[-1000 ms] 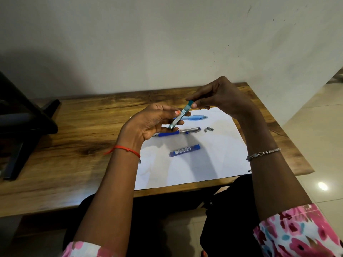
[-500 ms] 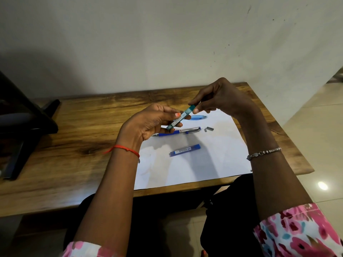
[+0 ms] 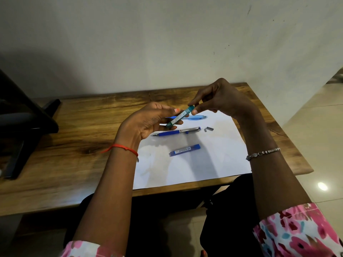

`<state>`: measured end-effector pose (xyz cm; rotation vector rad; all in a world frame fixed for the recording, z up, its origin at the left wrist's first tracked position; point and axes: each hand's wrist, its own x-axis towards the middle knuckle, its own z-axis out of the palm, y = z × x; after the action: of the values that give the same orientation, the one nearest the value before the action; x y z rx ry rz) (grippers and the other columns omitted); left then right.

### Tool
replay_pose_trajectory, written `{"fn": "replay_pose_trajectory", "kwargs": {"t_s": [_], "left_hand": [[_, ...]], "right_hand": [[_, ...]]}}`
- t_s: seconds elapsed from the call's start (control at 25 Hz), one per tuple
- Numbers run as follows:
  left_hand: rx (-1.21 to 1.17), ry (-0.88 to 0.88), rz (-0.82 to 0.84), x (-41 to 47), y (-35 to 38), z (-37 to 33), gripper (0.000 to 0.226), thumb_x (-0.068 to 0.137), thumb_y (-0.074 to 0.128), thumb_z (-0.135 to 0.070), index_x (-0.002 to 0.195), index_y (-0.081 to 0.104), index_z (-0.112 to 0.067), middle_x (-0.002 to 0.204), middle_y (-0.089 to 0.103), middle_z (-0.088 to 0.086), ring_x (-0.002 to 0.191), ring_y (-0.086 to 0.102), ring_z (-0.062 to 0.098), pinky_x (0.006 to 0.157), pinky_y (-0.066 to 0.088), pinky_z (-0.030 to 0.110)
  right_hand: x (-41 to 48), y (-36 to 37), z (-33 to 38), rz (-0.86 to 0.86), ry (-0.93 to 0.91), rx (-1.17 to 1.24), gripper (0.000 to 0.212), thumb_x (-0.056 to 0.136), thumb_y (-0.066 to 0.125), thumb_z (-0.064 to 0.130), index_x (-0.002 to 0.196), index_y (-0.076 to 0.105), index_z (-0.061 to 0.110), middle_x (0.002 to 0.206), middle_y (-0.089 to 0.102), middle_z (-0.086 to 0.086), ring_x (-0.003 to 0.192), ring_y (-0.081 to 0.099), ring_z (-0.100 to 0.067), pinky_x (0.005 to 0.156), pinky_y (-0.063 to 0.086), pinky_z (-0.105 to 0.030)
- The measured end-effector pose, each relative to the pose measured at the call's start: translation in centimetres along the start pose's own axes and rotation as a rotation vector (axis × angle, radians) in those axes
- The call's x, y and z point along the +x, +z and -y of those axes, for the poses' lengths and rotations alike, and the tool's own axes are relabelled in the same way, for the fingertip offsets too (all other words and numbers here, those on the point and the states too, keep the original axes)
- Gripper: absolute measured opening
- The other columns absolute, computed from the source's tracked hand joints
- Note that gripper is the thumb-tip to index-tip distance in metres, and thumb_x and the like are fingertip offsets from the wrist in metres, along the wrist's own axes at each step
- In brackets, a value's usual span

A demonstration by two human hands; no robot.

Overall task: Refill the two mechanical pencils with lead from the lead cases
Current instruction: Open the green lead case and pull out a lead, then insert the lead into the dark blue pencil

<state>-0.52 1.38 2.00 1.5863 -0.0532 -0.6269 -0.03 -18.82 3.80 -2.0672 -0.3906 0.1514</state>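
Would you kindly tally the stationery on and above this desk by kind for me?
Pencils: 2 (light blue pencil, dark blue pencil)
Lead cases: 2 (teal case, blue case)
Small metal pieces: 2 (longer metal piece, shorter metal piece)
Paper: 1 (paper sheet)
Total: 7

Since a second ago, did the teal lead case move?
Yes. The teal plastic lead case has tipped flatter: its cap end, pinched by the right hand, dropped toward the light blue mechanical pencil on the white paper.
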Motion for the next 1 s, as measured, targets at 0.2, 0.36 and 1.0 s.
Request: {"fn": "replay_pose_trajectory", "kwargs": {"t_s": [0.2, 0.36, 1.0], "left_hand": [[0.063, 0.033, -0.121, 0.1, -1.2, 0.3, 0.016, 0.088, 0.058, -0.02, 0.093, 0.069, -0.011, 0.098, 0.071, 0.001, 0.084, 0.068, 0.011, 0.075, 0.055, 0.02], [0.088, 0.019, -0.136, 0.1, -0.9, 0.2, 0.014, 0.088, 0.059, -0.018, 0.094, 0.069, -0.011, 0.1, 0.07, 0.002, 0.086, 0.068, 0.011, 0.073, 0.055, 0.02], [0.12, 0.06, -0.019, 0.8, 0.3, 0.3, 0.013, 0.085, 0.062, -0.016, 0.093, 0.071, -0.013, 0.094, 0.073, -0.006, 0.083, 0.069, 0.011, 0.078, 0.056, 0.024]], "right_hand": [[0.1, 0.9, -0.3, 0.112, 0.118, -0.189, 0.02, 0.063, 0.083, 0.008, 0.08, 0.075, 0.015, 0.038, 0.049, 0.01, 0.041, 0.035, -0.008, 0.045, 0.025, -0.017], [0.6, 2.2, -0.4, 0.231, 0.177, -0.33, 0.02, 0.064, 0.083, 0.009, 0.081, 0.075, 0.013, 0.048, 0.056, 0.015, 0.05, 0.047, 0.0, 0.045, 0.03, -0.01], [0.2, 0.9, -0.7, -0.088, 0.28, 0.185, 0.019, 0.082, 0.067, 0.012, 0.093, 0.071, -0.004, 0.075, 0.069, -0.007, 0.05, 0.053, -0.008, 0.043, 0.035, -0.016]]}}
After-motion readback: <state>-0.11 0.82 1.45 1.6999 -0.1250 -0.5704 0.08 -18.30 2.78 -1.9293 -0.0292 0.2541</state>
